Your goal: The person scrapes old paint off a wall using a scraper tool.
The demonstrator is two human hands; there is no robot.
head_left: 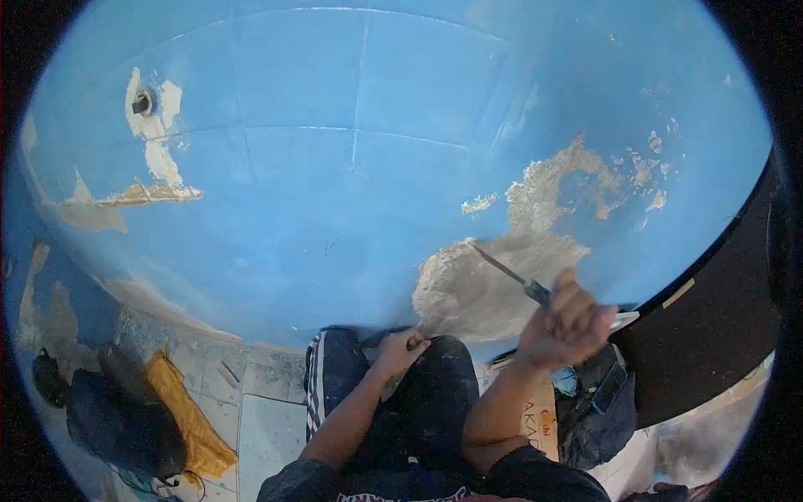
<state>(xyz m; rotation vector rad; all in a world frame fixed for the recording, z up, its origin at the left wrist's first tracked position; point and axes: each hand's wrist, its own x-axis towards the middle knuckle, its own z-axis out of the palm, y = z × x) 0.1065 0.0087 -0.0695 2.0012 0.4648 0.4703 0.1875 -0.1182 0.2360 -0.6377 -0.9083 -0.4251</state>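
Note:
In my right hand (569, 322) is a screwdriver (502, 268) with a long thin shaft and a dark green handle. Its tip meets the upper left border of a bare grey plaster patch (493, 289) on the blue wall (335, 209). The paint around that patch has a ragged, flaked rim. My left hand (401, 351) rests by my knees with the fingers curled closed. A dark spot shows between them, too small to name.
Chipped paint surrounds a wall fitting (142, 102) at upper left. On the floor at left lie a dark bag (125, 418) and an orange cloth (196, 418). At right are a cardboard piece (544, 418), another dark bag (598, 418) and a dark curved surface (711, 326).

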